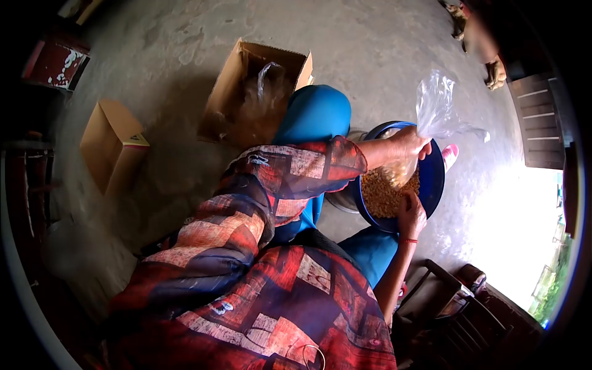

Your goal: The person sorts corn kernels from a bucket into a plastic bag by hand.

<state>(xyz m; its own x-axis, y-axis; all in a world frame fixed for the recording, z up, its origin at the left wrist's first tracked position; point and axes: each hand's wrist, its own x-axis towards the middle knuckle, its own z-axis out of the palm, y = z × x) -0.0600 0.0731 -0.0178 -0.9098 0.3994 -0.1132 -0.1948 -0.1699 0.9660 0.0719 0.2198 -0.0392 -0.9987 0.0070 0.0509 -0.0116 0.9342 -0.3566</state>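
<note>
A blue tub [436, 185] holds many small yellow-brown pieces [381, 196]. Over it, my left hand [405, 145] is closed round the gathered neck of a clear plastic bag [435, 102]. The bag's loose top sticks out beyond the fist, and its lower part hangs into the tub with some pieces inside. My right hand [412, 216], with a red thread at the wrist, is at the tub's near side. Its fingers are drawn together close to the bag's bottom and the pieces; what they hold is too small to tell.
An open cardboard box [222, 92] with clear plastic inside stands beyond my knee [317, 111]. A smaller carton [111, 145] lies farther left. Dark wooden furniture [431, 296] is at the lower right. An animal's paws [495, 74] show at the upper right.
</note>
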